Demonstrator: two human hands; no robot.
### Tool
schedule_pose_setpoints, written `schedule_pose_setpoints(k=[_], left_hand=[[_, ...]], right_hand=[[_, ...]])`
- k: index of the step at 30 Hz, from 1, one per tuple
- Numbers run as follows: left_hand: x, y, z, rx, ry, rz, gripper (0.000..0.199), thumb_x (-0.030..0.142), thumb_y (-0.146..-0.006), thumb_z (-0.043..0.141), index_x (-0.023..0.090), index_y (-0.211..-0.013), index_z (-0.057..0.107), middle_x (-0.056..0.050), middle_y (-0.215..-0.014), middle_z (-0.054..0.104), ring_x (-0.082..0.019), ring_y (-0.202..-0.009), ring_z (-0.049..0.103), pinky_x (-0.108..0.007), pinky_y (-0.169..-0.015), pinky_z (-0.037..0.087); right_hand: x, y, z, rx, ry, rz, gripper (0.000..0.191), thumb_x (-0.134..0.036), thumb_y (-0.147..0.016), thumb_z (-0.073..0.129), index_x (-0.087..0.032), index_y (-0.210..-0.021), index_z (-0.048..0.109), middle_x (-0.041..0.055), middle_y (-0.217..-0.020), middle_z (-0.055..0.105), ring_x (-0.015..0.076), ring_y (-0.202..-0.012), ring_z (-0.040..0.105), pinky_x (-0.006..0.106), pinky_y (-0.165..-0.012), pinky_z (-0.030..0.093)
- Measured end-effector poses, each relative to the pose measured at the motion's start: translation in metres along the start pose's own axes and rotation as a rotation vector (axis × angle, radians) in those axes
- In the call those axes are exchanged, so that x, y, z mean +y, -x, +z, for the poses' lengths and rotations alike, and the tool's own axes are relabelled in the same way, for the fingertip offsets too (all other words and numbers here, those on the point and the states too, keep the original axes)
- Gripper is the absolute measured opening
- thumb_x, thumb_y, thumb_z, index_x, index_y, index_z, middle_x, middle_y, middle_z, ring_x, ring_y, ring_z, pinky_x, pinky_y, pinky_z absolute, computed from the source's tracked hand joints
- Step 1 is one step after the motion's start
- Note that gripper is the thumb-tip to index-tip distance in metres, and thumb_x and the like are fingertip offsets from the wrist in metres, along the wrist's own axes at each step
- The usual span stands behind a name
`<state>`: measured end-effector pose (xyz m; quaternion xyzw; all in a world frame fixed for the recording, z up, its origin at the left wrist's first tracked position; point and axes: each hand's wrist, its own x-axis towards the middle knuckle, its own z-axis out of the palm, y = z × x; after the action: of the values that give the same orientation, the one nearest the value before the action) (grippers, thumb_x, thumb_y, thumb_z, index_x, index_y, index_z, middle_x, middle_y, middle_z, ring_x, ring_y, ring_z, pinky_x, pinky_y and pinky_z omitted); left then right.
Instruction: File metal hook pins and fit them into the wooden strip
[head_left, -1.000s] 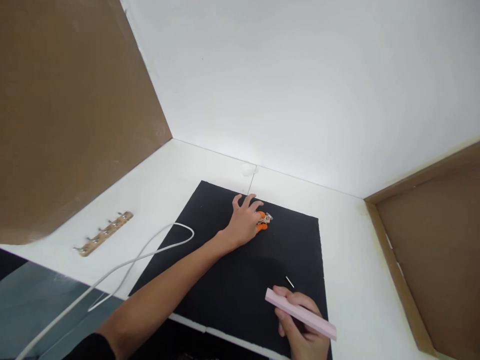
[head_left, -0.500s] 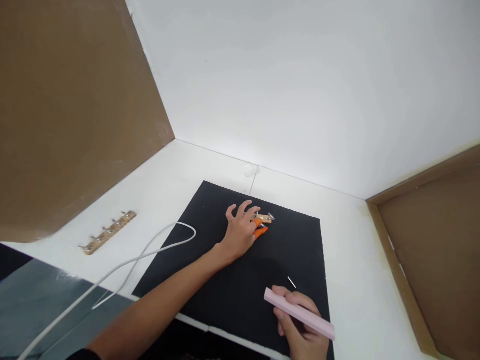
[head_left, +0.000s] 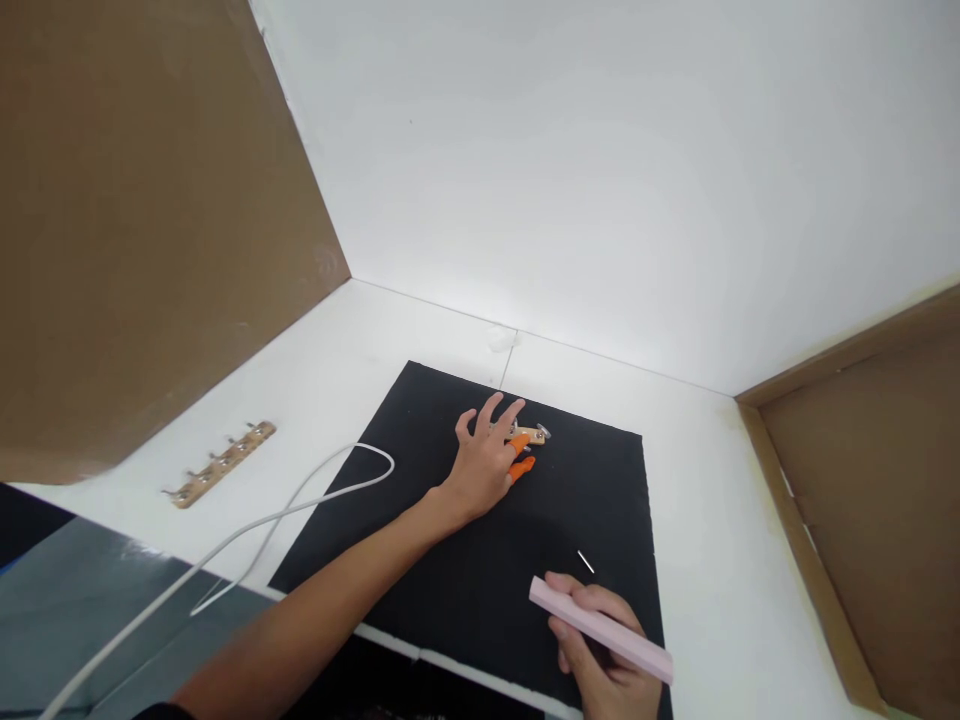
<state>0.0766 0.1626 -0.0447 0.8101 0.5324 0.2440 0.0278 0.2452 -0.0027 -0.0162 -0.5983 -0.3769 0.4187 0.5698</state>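
Observation:
On the black mat [head_left: 442, 570], a small wooden rack with metal hooks [head_left: 535, 436] lies partly under my left hand [head_left: 484, 465]. Orange covers sit on that hand's thumb and index finger, which are apart beside the rack; the other fingers are spread. My right hand [head_left: 607, 640] grips a pink bar [head_left: 600, 628] near the mat's lower right corner. Just above it on the mat lies a thin silver rod [head_left: 586, 562].
A second wooden hook rack [head_left: 225, 464] lies on the white table [head_left: 315, 350] at left. A white cable [head_left: 255, 525] loops from the lower left onto the mat. Brown panels [head_left: 165, 220] stand at both sides, with a white wall behind.
The orange-covered thumb and index finger of my left hand have moved slightly apart, and its other fingers have shifted a little. My right hand still holds the pink bar.

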Motion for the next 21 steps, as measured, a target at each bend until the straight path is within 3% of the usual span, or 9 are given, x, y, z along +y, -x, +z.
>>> schedule_pose_setpoints(k=[7,14,21], left_hand=[[0.000,-0.012,-0.008,-0.071,-0.013,0.037,0.010,0.022,-0.098,0.073,0.022,-0.101,0.082,-0.014,-0.170,0.049,-0.047,-0.159,0.035,-0.072,-0.117,0.029],[-0.001,-0.026,-0.016,-0.144,-0.001,0.098,0.015,0.017,-0.098,0.070,0.020,-0.092,0.084,-0.014,-0.166,0.054,-0.045,-0.159,0.037,-0.072,-0.118,0.030],[0.003,-0.034,-0.021,-0.172,0.046,0.055,0.017,0.009,-0.089,0.074,0.022,-0.089,0.085,-0.012,-0.158,0.063,-0.044,-0.157,0.039,-0.073,-0.118,0.026]], right_hand=[[-0.004,0.002,0.002,0.020,-0.019,0.038,0.040,-0.052,-0.077,0.093,-0.023,-0.092,0.070,0.0091,-0.098,0.084,0.0083,-0.045,0.057,0.021,-0.040,0.047],[-0.005,0.002,0.002,0.007,-0.027,0.040,0.040,-0.053,-0.077,0.093,-0.022,-0.090,0.070,0.0108,-0.096,0.084,0.0094,-0.044,0.057,0.023,-0.039,0.046],[-0.006,0.001,-0.001,0.003,-0.038,0.040,0.039,-0.051,-0.076,0.094,-0.022,-0.090,0.071,0.0100,-0.096,0.084,0.0089,-0.045,0.056,0.022,-0.039,0.047]])
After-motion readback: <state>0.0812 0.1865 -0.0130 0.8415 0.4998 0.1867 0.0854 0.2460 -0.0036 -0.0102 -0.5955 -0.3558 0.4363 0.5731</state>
